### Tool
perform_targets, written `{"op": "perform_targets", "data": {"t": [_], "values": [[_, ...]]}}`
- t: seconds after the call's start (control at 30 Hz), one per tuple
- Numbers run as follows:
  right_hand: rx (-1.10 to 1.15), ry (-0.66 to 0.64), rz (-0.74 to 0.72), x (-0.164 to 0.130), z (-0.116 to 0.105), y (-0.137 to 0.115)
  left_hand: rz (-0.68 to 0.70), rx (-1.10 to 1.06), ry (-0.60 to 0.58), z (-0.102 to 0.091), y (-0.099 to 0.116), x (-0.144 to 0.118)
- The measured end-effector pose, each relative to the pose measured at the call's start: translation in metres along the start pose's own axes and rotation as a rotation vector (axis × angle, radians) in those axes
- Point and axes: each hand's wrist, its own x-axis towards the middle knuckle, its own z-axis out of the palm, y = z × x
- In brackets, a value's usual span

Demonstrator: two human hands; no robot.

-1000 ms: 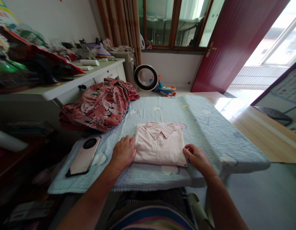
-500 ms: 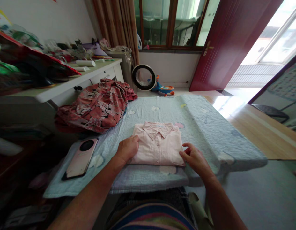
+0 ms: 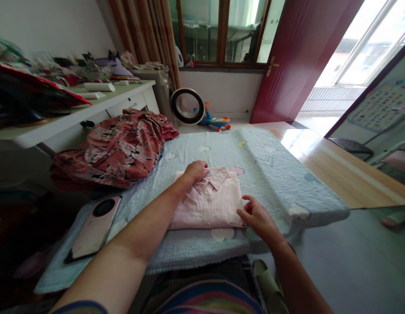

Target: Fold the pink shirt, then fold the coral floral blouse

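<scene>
A pale blue quilted blanket [image 3: 274, 174] covers the worktop and carries nearly everything in view; faint printed shapes dot its surface. To its right, bare wooden worktop [image 3: 349, 174] runs on toward the bright window. On the blanket's far left corner lies a crumpled red floral garment [image 3: 114, 150], loosely heaped and spilling over the edge beside a white desk [image 3: 74, 117] piled with clutter. Beyond the blanket, on the floor near the wall, stand a round black-rimmed fan [image 3: 188, 106] and a small toy vehicle [image 3: 217, 122] just beside it.

In the middle of the blanket, close to the near edge, lies a folded pink shirt [image 3: 212, 205], buttons up, collar at the far end. The left hand [image 3: 196, 170] reaches across it and rests flat on the collar at the shirt's far left corner, fingers curled down onto the cloth; its grip is narrow and presses rather than clasps. The right hand [image 3: 256, 216] sits at the shirt's near right corner, fingertips touching the edge of the fold, the grip loosely half-closed with thumb and forefinger at the cloth; whether they pinch it cannot be told.

Near the blanket's left edge, well apart from the shirt, lies a pink phone [image 3: 93, 229], back up, its round black camera ring toward the far end.
</scene>
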Motion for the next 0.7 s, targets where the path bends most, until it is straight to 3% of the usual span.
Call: {"op": "perform_targets", "data": {"t": [0.3, 0.7], "values": [[-0.123, -0.034, -0.023, -0.008, -0.005, -0.007, 0.056, -0.008, 0.245, 0.016, -0.007, -0.008], [-0.069, 0.026, -0.082, -0.014, 0.0, -0.001, 0.02, 0.112, 0.153, 0.028, -0.01, -0.004]]}}
